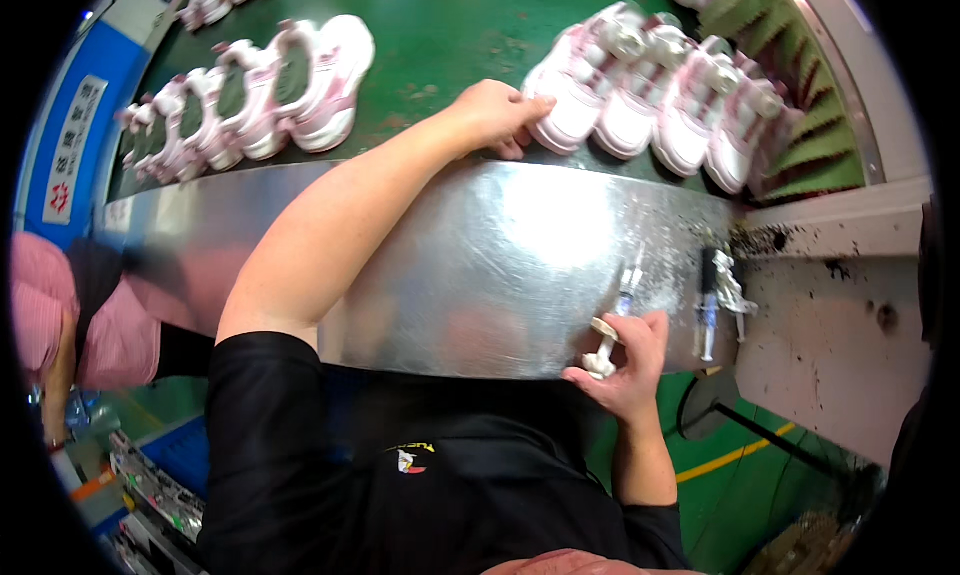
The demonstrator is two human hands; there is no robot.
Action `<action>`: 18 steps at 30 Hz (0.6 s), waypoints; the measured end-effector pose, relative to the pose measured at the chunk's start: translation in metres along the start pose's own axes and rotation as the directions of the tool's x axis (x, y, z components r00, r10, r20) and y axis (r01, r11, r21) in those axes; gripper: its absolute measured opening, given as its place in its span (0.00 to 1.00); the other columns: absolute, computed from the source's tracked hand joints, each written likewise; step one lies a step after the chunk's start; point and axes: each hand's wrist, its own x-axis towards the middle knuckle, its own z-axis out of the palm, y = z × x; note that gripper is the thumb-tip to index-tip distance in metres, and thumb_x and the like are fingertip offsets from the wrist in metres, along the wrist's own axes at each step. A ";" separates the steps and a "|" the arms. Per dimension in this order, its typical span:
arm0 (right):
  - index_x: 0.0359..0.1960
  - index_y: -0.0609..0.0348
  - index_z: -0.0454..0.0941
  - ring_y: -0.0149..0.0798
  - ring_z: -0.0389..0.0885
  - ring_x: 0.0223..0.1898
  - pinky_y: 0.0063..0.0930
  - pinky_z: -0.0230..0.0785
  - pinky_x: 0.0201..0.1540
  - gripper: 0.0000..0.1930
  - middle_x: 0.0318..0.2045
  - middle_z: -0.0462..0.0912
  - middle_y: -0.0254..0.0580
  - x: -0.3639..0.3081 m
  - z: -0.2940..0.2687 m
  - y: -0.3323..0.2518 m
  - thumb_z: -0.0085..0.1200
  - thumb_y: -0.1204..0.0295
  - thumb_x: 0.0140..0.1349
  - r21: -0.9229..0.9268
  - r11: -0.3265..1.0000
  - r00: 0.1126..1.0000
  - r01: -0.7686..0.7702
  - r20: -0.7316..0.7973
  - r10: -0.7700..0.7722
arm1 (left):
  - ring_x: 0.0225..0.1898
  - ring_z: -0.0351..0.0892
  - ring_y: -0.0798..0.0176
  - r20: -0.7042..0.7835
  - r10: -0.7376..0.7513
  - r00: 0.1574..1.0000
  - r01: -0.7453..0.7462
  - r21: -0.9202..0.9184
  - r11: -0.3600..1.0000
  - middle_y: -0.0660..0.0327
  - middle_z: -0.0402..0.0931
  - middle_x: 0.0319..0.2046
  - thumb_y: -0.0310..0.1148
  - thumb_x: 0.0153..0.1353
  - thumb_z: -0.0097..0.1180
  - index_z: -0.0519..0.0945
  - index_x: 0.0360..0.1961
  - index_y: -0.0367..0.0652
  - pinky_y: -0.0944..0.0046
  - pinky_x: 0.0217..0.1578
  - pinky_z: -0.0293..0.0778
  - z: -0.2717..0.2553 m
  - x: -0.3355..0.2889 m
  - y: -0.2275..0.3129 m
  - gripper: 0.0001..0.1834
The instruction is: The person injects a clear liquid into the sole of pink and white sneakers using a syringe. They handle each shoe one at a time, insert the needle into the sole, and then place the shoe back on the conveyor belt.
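Note:
My left hand (492,118) reaches across to the nearest pink-and-white shoe (566,115) in the right-hand row. Its fingers are closed at the toe, one digit over the top edge and the others curled lower down, partly hidden. Lower right, above the metal ledge, my right hand (632,363) is closed around a syringe (626,301). The barrel with blue marks points away from me, and the plunger end is whitish, as if smeared. Part of the syringe is covered by my fingers.
A curved metal ledge (450,275) runs before a green conveyor belt (430,45). More pink-and-white shoes (320,85) stand in a left row. Another syringe (708,325) lies beside crumpled white material (732,287) at right. Green bristly flaps (810,125) hang far right. A person in pink (45,295) is at left.

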 end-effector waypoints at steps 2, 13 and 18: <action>0.39 0.58 0.75 0.38 0.61 0.28 0.30 0.56 0.33 0.33 0.25 0.75 0.33 0.000 0.003 -0.001 0.71 0.48 0.36 0.015 1.000 0.996 0.015 -0.084 -0.014 | 0.24 0.79 0.66 -0.092 0.089 0.992 -0.064 0.251 0.966 0.54 0.78 0.27 0.52 0.60 0.54 0.79 0.40 0.33 0.70 0.28 0.75 -0.010 -0.024 0.002 0.27; 0.41 0.56 0.76 0.39 0.69 0.27 0.32 0.59 0.37 0.30 0.27 0.76 0.34 0.003 -0.001 0.012 0.68 0.49 0.42 0.117 0.991 0.997 0.057 -0.067 -0.049 | 0.45 0.72 0.62 -0.678 0.302 0.670 -0.251 0.176 0.952 0.56 0.73 0.46 0.28 0.61 0.55 0.61 0.60 0.35 0.65 0.47 0.69 -0.175 -0.095 -0.176 0.27; 0.42 0.52 0.76 0.41 0.64 0.30 0.31 0.61 0.35 0.30 0.26 0.74 0.32 -0.018 -0.012 0.008 0.69 0.52 0.38 0.147 0.989 0.986 -0.001 -0.164 0.025 | 0.53 0.72 0.59 -0.721 0.138 0.679 -0.287 -0.088 0.954 0.53 0.68 0.56 0.32 0.57 0.61 0.56 0.63 0.31 0.64 0.54 0.67 -0.152 -0.046 -0.117 0.38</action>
